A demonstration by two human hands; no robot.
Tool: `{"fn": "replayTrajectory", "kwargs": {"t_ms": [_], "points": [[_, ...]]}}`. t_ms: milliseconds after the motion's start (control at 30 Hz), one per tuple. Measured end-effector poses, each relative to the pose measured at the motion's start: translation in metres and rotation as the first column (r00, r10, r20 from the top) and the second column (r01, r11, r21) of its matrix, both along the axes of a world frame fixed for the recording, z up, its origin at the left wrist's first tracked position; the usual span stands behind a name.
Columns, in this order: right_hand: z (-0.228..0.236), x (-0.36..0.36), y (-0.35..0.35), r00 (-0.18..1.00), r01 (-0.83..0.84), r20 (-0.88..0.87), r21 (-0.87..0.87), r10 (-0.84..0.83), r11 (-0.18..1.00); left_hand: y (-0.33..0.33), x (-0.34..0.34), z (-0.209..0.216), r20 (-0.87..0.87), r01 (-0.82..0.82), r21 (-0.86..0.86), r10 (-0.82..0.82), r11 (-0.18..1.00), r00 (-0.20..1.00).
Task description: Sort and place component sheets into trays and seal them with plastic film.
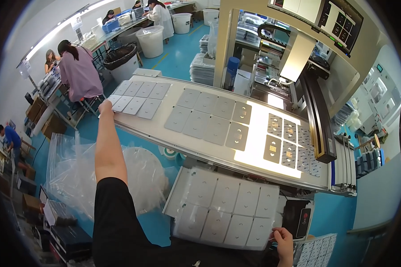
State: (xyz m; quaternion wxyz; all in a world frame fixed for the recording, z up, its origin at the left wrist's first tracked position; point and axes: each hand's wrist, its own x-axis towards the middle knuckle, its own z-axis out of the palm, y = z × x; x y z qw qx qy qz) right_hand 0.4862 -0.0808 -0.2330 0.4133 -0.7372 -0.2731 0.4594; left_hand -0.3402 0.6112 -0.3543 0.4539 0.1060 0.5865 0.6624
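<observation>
My left hand (105, 107), arm stretched out, is closed at the near left corner of a sheet of grey cards (143, 89) at the far left end of the conveyor belt; its fingertips are partly hidden. Close to my body, my right hand (282, 243) pinches the lower right corner of a clear plastic sheet with pale grey cards (227, 196). That sheet lies on a stack on a side table. Another group of grey cards (206, 116) rests mid-belt, its right-hand cards bearing printed marks. Brightly lit dark patterned cards (281, 150) lie farther right on the belt.
A machine frame with a dark rail (315, 115) spans the belt's right end, beneath a monitor (341, 22). Below the belt at left sits a big clear plastic bag (133, 178). A black phone-like device (303, 222) lies by my right hand. Several people work at benches behind.
</observation>
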Motion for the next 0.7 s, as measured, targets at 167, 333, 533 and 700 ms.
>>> {"fn": "replayTrajectory", "kwargs": {"t_ms": [167,333,533,700], "points": [[-0.011,0.002,0.005,0.996,-0.068,-0.055,0.047,0.071,0.997,-0.041,-0.039,0.061,-0.855,-0.160,-0.508,-0.473,0.846,0.211],[-0.017,0.005,-0.005,0.999,-0.042,0.035,0.011,0.042,0.999,-0.020,-0.030,0.031,-0.605,-0.355,-0.589,-0.687,0.726,-0.402],[-0.029,0.015,-0.004,0.997,-0.060,-0.039,-0.022,0.059,0.998,-0.005,-0.101,0.017,-0.871,-0.179,-0.428,-0.457,0.886,-0.182],[-0.009,0.000,0.007,0.999,-0.039,0.025,-0.079,0.041,0.996,-0.031,-0.013,0.041,-0.906,-0.536,-0.341,-0.117,0.772,0.408]]}}
